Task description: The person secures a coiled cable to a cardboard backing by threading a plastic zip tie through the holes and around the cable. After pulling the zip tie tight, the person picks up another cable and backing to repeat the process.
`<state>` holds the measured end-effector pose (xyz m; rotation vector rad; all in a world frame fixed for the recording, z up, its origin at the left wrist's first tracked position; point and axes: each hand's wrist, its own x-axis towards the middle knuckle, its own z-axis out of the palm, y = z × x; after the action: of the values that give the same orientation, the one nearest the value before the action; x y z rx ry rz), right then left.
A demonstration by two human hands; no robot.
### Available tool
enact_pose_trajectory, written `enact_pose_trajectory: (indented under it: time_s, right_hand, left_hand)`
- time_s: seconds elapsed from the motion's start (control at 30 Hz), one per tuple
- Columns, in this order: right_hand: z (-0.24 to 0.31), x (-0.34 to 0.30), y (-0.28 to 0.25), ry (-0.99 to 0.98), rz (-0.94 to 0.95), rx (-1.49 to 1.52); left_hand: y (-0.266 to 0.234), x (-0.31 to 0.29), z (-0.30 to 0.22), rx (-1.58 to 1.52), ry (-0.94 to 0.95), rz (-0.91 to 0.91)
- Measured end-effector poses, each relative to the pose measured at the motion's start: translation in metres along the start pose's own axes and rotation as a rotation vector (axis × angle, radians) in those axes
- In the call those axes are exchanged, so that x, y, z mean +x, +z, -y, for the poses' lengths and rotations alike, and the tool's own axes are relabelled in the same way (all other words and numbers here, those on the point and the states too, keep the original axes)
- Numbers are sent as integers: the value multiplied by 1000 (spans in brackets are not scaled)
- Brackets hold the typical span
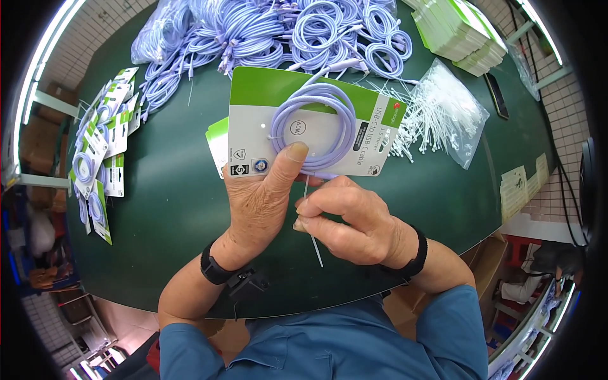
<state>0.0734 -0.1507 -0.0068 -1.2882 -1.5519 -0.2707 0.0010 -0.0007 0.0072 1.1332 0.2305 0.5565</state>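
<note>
My left hand (263, 196) grips a green-and-white cardboard backing card (250, 120) by its lower edge, the thumb pressing on a coiled lilac USB cable (346, 120) that lies against the card's face. My right hand (351, 221) is just right of it, below the card, with thumb and index finger pinching a thin white cable tie (315, 246). The tie's tail hangs down below the fingers, and its upper part runs up to the coil's lower edge. How the tie passes through the card is hidden.
Piled lilac cables (253, 38) lie across the far side. Loose cable ties (408, 126) spill from a clear plastic bag (459, 120) at right. Stacked blank cards (459, 38) and a dark phone (497, 95) sit beyond. Carded cables (95, 152) are heaped at left on the green table (158, 253).
</note>
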Motion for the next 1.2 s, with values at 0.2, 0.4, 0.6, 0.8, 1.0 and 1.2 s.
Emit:
enact_pose_trajectory:
  time_s: [0.2,0.4,0.6,0.8,1.0,1.2]
  right_hand:
    - [-3,0,-2,61,0,-97]
    - [-5,7,-9,291,-275,-58]
    - [-21,4,-21,315,-268,-174]
    - [-24,13,-33,131,-89,-392]
    - [-20,16,-32,63,-33,-509]
    - [-10,12,-42,42,40,-441]
  left_hand:
    - [-3,-2,8,-11,5,-37]
    - [-2,-8,13,20,3,-8]
    - [2,-10,16,47,-62,22]
    - [-1,-10,19,34,-99,15]
    - [-1,-11,19,21,-124,29]
    - [-3,-10,16,12,-144,49]
